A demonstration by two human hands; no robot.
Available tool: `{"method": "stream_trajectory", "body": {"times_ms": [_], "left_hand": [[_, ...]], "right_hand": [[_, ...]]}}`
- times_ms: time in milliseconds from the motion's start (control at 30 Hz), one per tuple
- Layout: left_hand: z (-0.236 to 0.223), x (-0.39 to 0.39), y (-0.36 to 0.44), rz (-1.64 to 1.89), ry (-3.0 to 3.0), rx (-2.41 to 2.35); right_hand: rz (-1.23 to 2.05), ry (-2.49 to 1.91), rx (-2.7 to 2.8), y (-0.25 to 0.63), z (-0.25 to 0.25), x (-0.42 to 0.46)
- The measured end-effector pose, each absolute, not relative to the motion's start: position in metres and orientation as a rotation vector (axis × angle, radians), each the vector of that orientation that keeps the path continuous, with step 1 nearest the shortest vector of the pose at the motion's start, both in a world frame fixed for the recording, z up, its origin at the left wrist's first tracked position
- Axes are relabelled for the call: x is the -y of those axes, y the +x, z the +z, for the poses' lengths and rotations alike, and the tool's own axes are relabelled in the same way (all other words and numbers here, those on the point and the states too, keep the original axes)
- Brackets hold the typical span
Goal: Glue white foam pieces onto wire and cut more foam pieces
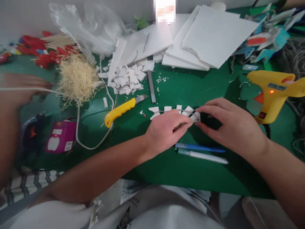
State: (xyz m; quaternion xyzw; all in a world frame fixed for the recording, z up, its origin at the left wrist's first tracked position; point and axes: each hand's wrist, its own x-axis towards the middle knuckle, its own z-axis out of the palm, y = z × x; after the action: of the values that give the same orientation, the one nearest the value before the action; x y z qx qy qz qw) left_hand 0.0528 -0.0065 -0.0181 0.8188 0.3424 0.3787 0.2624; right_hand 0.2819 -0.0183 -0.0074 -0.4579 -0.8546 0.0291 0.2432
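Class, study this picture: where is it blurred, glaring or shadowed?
In the head view, a co-worker's hand at the left edge is blurred; in the head view, a pixelated patch at the top glares white; in the head view, dark shadow falls on the table beneath the right hand.

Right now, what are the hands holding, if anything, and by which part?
A strip of white pieces, pinched at its right-hand end by both the left hand and the right hand; fingers partly hide the exact contact.

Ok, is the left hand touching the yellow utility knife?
Apart: the head view shows green tabletop between the left hand and the yellow utility knife.
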Motion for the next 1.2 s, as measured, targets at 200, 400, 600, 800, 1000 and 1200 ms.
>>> {"method": "stream_trajectory", "body": {"times_ms": [200, 400, 600, 800, 1000, 1200], "left_hand": [[-0.021, 0.003, 0.056, 1.033, 2.501, -0.903], [-0.020, 0.004, 0.060, 1.025, 2.676, -0.895], [-0.021, 0.004, 0.060, 0.977, 2.679, -0.913], [-0.021, 0.003, 0.061, 0.925, 2.682, -0.903], [-0.020, 0.004, 0.061, 0.904, 2.707, -0.892], [-0.021, 0.005, 0.059, 0.834, 2.692, -0.889]], "right_hand": [[-0.022, -1.332, 2.305, 0.272, 0.000, 0.029], [-0.017, -1.351, 2.313, 0.265, 0.001, 0.033], [-0.022, -1.340, 2.319, 0.263, 0.003, 0.034], [-0.007, -1.331, 2.320, 0.263, 0.001, 0.035], [0.033, -1.372, 2.301, 0.265, 0.000, 0.036], [0.055, -1.370, 2.298, 0.263, 0.001, 0.037]]}}
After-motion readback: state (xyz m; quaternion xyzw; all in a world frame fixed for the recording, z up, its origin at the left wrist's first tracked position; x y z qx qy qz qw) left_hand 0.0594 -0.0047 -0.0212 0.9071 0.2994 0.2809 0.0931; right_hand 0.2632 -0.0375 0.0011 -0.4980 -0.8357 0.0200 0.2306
